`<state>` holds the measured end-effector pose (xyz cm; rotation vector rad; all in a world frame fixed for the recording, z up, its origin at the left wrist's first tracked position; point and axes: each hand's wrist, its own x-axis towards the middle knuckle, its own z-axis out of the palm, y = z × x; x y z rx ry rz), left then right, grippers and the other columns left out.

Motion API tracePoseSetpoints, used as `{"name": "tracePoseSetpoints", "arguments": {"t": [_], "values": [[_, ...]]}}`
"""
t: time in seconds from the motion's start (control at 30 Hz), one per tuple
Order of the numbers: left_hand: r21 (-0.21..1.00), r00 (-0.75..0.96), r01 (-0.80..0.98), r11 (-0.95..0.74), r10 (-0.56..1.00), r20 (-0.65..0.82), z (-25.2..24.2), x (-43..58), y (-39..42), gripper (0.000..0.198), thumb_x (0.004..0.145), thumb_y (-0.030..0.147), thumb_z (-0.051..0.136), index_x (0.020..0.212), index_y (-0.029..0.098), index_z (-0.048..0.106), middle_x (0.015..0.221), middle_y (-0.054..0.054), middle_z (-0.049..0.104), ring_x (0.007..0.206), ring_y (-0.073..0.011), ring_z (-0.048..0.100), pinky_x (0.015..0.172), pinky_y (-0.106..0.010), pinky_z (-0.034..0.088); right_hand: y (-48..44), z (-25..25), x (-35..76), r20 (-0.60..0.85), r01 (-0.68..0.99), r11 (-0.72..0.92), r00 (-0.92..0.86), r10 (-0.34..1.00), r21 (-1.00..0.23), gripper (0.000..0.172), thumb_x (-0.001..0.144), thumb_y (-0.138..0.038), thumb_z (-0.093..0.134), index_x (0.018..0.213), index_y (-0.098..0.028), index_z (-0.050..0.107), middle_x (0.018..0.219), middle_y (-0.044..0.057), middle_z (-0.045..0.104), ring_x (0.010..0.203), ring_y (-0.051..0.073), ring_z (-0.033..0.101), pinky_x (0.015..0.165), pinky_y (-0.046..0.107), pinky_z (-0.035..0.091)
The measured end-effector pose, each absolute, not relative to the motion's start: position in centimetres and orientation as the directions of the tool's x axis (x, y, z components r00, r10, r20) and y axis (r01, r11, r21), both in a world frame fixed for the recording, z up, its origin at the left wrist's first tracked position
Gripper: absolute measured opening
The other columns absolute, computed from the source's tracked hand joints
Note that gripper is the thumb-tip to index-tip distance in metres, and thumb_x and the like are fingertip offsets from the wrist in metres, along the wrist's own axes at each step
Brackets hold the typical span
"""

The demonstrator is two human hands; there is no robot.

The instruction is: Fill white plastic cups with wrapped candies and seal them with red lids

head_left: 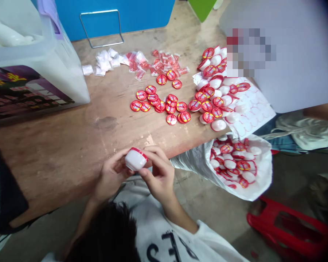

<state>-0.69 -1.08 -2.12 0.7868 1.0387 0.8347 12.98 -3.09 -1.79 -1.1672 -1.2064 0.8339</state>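
Observation:
Both hands meet at the table's near edge around one small white plastic cup with a red rim [136, 160], which is tilted. My left hand [108, 179] is closed on the cup's left side, its fingertips partly hidden behind it. On the other side, my right hand [161, 175] grips the cup between thumb and fingers near the red rim. Beyond them lie several round red printed lids [170, 108]. Behind the lids are small red sachets [168, 62] and white sachets [105, 62].
Red-and-white cups [215, 92] are heaped on the table's right, above an open white sack [266, 171] full of more. A translucent bin [71, 69] stands left. A person in a pale top [297, 54] is at the right. A red plastic stool [276, 214] stands on the floor.

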Motion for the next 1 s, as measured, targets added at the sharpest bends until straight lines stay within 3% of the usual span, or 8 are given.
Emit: {"name": "tracePoseSetpoints", "arguments": {"t": [0.17, 0.27, 0.4, 0.63, 0.8, 0.9, 1.0], "values": [[0.892, 0.296, -0.2, 0.405, 0.893, -0.339, -1.9, -0.3, -1.2, 0.049, 0.067, 0.033, 0.077, 0.112, 0.021, 0.061, 0.106, -0.008, 0.067, 0.097, -0.02, 0.064, 0.081, -0.027, 0.052, -3.4, -1.7, 12.5, 0.19, -0.021, 0.199, 0.21, 0.959, -0.98, 0.034, 0.086, -0.039, 0.059, 0.116, -0.024, 0.062, 0.119, 0.008, 0.064, 0.114, 0.024, 0.057, 0.101, 0.045, 0.045], [0.897, 0.286, -0.21, 0.389, 0.902, -0.324, -1.3, 0.2, -1.3, 0.054, 0.066, 0.035, 0.078, 0.114, 0.021, 0.058, 0.106, -0.009, 0.067, 0.094, -0.0198, 0.065, 0.08, -0.027, 0.052, -3.6, -1.7, 12.1, 0.144, -0.108, 0.167, 0.195, 0.97, -0.98, 0.039, 0.084, -0.038, 0.061, 0.12, -0.023, 0.06, 0.12, 0.009, 0.064, 0.112, 0.025, 0.06, 0.098, 0.045, 0.048], [0.916, 0.234, -0.214, 0.34, 0.928, -0.289, -0.6, 0.6, -1.3, 0.046, 0.066, 0.031, 0.078, 0.106, 0.02, 0.059, 0.102, -0.007, 0.069, 0.091, -0.019, 0.066, 0.078, -0.026, 0.052, -3.8, -1.3, 11.8, 0.12, -0.158, 0.162, 0.247, 0.962, -0.974, 0.031, 0.084, -0.03, 0.063, 0.114, -0.024, 0.063, 0.113, 0.007, 0.068, 0.106, 0.023, 0.064, 0.091, 0.039, 0.054], [0.962, 0.239, -0.178, 0.206, 0.958, -0.16, -0.2, 0.7, -1.5, 0.043, 0.065, 0.018, 0.078, 0.104, 0.021, 0.06, 0.103, -0.007, 0.07, 0.094, -0.0199, 0.066, 0.077, -0.025, 0.053, -3.5, -0.1, 12.2, 0.1, -0.203, 0.137, 0.182, 0.978, -0.97, 0.026, 0.086, -0.038, 0.058, 0.105, -0.022, 0.063, 0.108, 0.008, 0.069, 0.106, 0.025, 0.064, 0.093, 0.044, 0.053], [0.979, 0.117, -0.116, 0.17, 0.981, -0.156, 0.6, 1.6, -2.3, 0.043, 0.058, 0.012, 0.08, 0.097, 0.022, 0.065, 0.098, -0.004, 0.07, 0.088, -0.0193, 0.067, 0.075, -0.025, 0.054, -3.5, 0.0, 11.6, 0.067, -0.343, 0.165, 0.279, 0.958, -0.925, 0.019, 0.083, -0.037, 0.062, 0.095, -0.023, 0.06, 0.097, 0.006, 0.07, 0.1, 0.024, 0.066, 0.094, 0.046, 0.051], [0.982, 0.032, -0.085, 0.168, 0.986, -0.165, 1.0, 1.8, -2.3, 0.041, 0.052, 0.012, 0.083, 0.089, 0.021, 0.068, 0.094, -0.003, 0.07, 0.085, -0.0206, 0.067, 0.073, -0.027, 0.054, -3.7, 0.2, 11.1, 0.05, -0.309, 0.153, 0.317, 0.947, -0.939, 0.015, 0.085, -0.036, 0.059, 0.091, -0.022, 0.058, 0.092, 0.006, 0.069, 0.097, 0.024, 0.066, 0.091, 0.046, 0.052], [0.989, 0.057, -0.011, 0.144, 0.988, -0.143, 0.5, 1.3, -2.4, 0.047, 0.044, 0.006, 0.083, 0.087, 0.022, 0.071, 0.09, -0.003, 0.071, 0.081, -0.0218, 0.066, 0.073, -0.029, 0.054, -3.8, 0.5, 10.7, 0.057, -0.29, 0.167, 0.351, 0.935, -0.942, 0.011, 0.087, -0.033, 0.055, 0.088, -0.022, 0.057, 0.088, 0.006, 0.067, 0.095, 0.023, 0.066, 0.087, 0.044, 0.054]]}}
